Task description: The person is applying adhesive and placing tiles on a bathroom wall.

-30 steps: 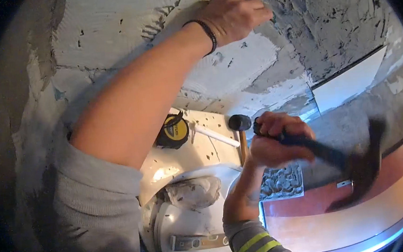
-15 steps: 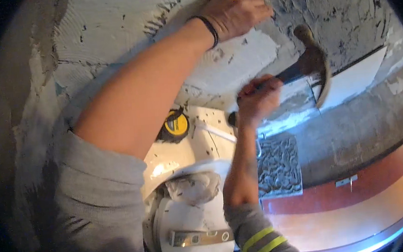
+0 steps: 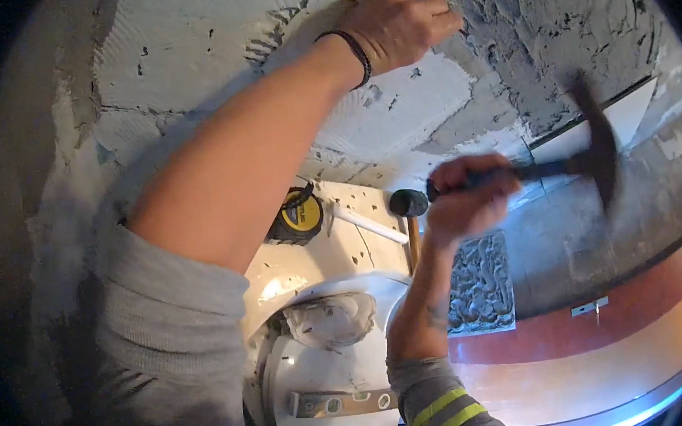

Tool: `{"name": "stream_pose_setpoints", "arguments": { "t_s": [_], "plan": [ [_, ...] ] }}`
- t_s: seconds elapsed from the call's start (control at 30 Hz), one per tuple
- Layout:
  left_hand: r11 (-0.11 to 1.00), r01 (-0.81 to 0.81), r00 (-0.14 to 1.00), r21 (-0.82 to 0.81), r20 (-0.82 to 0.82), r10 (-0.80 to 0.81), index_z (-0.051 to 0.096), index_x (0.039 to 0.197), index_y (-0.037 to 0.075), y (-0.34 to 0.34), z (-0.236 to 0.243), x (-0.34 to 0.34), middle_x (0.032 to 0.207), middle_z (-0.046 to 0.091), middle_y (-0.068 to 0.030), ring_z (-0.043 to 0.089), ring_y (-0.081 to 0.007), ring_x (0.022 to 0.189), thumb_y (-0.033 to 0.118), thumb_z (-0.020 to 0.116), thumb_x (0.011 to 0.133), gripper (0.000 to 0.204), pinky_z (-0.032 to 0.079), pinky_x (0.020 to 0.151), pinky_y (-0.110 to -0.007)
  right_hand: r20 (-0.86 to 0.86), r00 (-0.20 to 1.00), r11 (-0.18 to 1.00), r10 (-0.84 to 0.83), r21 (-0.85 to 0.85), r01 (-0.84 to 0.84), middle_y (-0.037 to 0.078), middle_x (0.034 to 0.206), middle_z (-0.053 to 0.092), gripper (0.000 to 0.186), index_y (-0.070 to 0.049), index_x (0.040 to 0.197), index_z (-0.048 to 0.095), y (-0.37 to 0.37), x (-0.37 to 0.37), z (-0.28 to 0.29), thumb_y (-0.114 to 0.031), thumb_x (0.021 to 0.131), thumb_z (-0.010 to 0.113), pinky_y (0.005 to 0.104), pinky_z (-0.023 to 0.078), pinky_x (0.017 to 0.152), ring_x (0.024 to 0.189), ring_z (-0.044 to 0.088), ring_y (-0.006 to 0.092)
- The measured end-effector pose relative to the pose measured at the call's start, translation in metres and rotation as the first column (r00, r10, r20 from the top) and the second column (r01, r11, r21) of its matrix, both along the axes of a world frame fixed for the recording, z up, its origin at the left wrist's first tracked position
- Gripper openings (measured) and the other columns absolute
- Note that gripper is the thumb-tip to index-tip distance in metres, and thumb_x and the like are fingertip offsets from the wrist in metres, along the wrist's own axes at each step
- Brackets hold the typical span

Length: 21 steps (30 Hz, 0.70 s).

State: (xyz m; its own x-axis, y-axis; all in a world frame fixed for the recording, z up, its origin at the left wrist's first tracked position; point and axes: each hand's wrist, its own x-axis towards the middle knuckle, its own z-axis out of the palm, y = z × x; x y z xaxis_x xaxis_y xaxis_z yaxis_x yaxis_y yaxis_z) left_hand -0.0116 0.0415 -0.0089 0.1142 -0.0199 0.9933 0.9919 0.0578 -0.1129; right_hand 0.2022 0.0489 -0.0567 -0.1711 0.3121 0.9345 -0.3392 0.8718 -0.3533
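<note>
My left hand (image 3: 403,32), with a dark band at the wrist, is pressed close to the mortar-covered wall (image 3: 559,28). Its fingers are pinched together at the edge of the rough grey mortar; what they hold is hidden. A thin pale line shows just above the knuckles. Wrapped round a dark handle, my right hand (image 3: 472,203) grips a claw hammer (image 3: 602,156). The hammer's head is smeared by motion and hangs off to the right, apart from my left hand, in front of a white tile (image 3: 630,120) on the wall.
Below my arms, a cream ledge (image 3: 344,249) carries a yellow and black tape measure (image 3: 303,216), a white stick (image 3: 370,225) and a black-headed mallet (image 3: 409,203). A spirit level (image 3: 344,402) lies on the white toilet lid (image 3: 321,367). A mortar-coated tile (image 3: 479,282) stands right of my forearm.
My right hand has swung the hammer right and downward, away from my left hand, uncovering the mallet. My left hand stays in place on the wall.
</note>
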Motion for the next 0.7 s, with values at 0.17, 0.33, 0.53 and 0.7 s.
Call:
{"name": "stream_pose_setpoints", "arguments": {
  "t_s": [0.17,0.33,0.53,0.7],
  "plan": [
    [0.998,0.043,0.999,0.053,-0.025,-0.042,0.061,0.097,0.016,0.007,0.008,0.001,0.087,0.062,-0.0027,0.070,-0.0222,0.075,0.013,0.056,0.084,0.014,0.059,0.061,-0.035,0.053,0.991,0.974,-0.121,0.201,0.108,0.003,0.056,0.043,0.060,-0.009,0.080,0.044,0.032,0.004,-0.005,-0.064,0.097,0.029,0.0269,0.038,0.039,0.042,0.041,0.0133],
    [0.997,-0.076,0.997,-0.009,0.029,0.076,0.061,0.098,0.017,-0.001,0.001,-0.007,0.088,0.062,-0.0018,0.070,-0.0217,0.077,0.012,0.054,0.085,0.015,0.058,0.062,-0.036,0.044,0.999,0.994,0.008,-0.106,-0.003,0.001,0.057,0.043,0.054,-0.010,0.083,0.046,0.000,-0.004,0.005,-0.062,0.095,0.040,0.0269,0.036,0.039,0.043,0.041,0.0117],
    [0.998,0.028,1.000,0.050,-0.005,-0.028,0.060,0.098,0.018,0.009,0.011,0.002,0.087,0.062,-0.0007,0.070,-0.0212,0.077,0.011,0.055,0.084,0.016,0.058,0.062,-0.035,0.173,0.726,0.702,-0.666,0.477,0.530,0.005,0.058,0.047,0.050,-0.010,0.075,0.046,0.050,0.000,-0.006,-0.053,0.100,0.036,0.0276,0.035,0.040,0.044,0.042,0.0153],
    [0.998,0.055,0.998,0.026,-0.005,-0.055,0.059,0.095,0.017,0.008,0.000,0.001,0.086,0.061,-0.0016,0.070,-0.0216,0.076,0.010,0.056,0.082,0.015,0.058,0.063,-0.034,-0.114,0.979,0.954,0.167,-0.234,-0.190,0.002,0.060,0.047,0.049,-0.011,0.083,0.048,0.004,0.016,-0.004,-0.059,0.094,0.048,0.0266,0.034,0.040,0.046,0.041,0.0132]
  ]
}}
